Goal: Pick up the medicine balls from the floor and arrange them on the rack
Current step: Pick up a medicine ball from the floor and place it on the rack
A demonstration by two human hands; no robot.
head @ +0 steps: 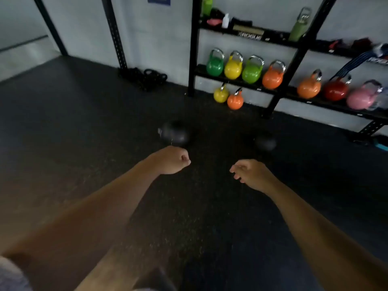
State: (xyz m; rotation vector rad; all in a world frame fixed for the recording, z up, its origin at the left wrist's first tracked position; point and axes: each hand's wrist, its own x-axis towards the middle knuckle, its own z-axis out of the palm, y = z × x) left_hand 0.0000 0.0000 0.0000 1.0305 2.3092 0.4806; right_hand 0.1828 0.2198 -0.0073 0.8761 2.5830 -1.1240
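On the dark rubber floor (84, 122), mid-scene: two black medicine balls, both blurred. The left medicine ball (174, 134) lies just beyond the left hand; the right medicine ball (265, 142) lies farther right, beyond the right hand. The two are well apart and neither is touched.

Near foreground: two bare forearms reaching forward over the floor. Left hand (173, 159): grip clenched into a loose fist, holding nothing. Right hand (251, 175): grip released, fingers loosely curled and spread, holding nothing. The hands are apart from one another.

Far right, against the pale wall: black metal rack (294, 59) with slanting shelves. Middle shelf, left bay: four kettlebells (233, 68) in a row, green, yellow, green, orange. Middle shelf, right bay: orange, red and pink kettlebells. Beneath the left bay, at floor level: a small yellow kettlebell (220, 94) with a small orange kettlebell (235, 100) just beside it. Top shelf: green bottle (299, 28) and assorted small items, too blurred to tell.

Far centre-left, at the foot of a black upright: pile of black kettlebells (147, 77).
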